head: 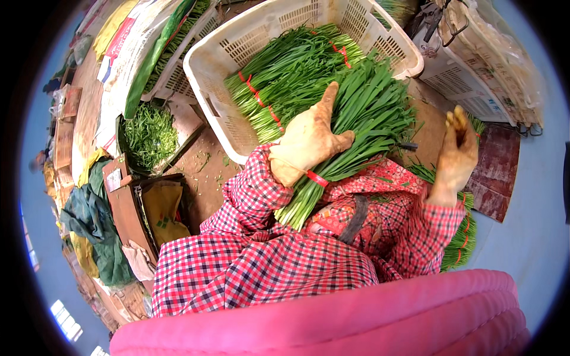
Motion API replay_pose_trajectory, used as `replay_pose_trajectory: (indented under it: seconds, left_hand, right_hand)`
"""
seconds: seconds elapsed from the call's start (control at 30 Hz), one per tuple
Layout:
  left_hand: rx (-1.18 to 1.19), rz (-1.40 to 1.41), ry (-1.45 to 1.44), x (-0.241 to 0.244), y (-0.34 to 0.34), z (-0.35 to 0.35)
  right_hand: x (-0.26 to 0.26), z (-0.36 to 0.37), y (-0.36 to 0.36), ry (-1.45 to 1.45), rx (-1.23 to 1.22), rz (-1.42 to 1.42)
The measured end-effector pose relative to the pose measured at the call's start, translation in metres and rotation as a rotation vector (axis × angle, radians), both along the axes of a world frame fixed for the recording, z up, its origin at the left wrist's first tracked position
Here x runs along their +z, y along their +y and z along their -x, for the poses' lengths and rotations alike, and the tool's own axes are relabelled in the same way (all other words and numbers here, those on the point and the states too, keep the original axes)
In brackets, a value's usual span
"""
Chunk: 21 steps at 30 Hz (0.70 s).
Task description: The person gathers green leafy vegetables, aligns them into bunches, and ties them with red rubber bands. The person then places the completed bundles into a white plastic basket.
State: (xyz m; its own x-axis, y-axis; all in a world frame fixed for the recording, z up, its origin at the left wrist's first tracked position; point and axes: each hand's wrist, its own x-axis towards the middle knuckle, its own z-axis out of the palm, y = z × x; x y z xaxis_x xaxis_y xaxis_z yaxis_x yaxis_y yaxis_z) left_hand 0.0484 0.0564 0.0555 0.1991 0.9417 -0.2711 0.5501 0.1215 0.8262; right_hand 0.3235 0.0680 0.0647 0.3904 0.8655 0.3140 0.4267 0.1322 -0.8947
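Observation:
My left hand [309,135], in a stained pale glove with a band at the wrist, grips a leafy bundle of garlic chives [369,111]. The thumb lies across the leaves; the fingers underneath are partly hidden. A red tie [317,178] circles the bundle near its pale stem ends, which rest over my checked sleeve and lap. Raised at the right, my right hand [457,149] is apart from the bundle, its fingers loosely bent with nothing seen in them. Beyond the bundle, a white plastic crate [213,89] contains several more bundles of chives [285,75] with red ties.
Cut green scraps [149,135] fill a box at the left, beside a brown wooden box [129,209]. More tied chives [463,242] lie at my right. Another white crate [458,89] stands at the upper right. A pink padded edge [320,316] crosses the bottom.

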Motion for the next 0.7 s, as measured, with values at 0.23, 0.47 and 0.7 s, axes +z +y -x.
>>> replay_pose_trajectory:
  seconds: [0.23, 0.47, 0.7]
  left_hand:
    - [-0.058, -0.012, 0.052, 0.001, 0.02, -0.01]
    - [0.158, -0.041, -0.187, 0.003, 0.01, -0.004]
    - [0.159, 0.105, -0.557, -0.014, 0.02, 0.01]
  right_hand:
    - [-0.08, 0.019, -0.065, 0.555, 0.077, 0.63]
    - [-0.169, -0.003, -0.034, 2.054, 1.045, 0.162]
    - [-0.125, 0.007, -0.045, 2.183, 1.085, 0.265]
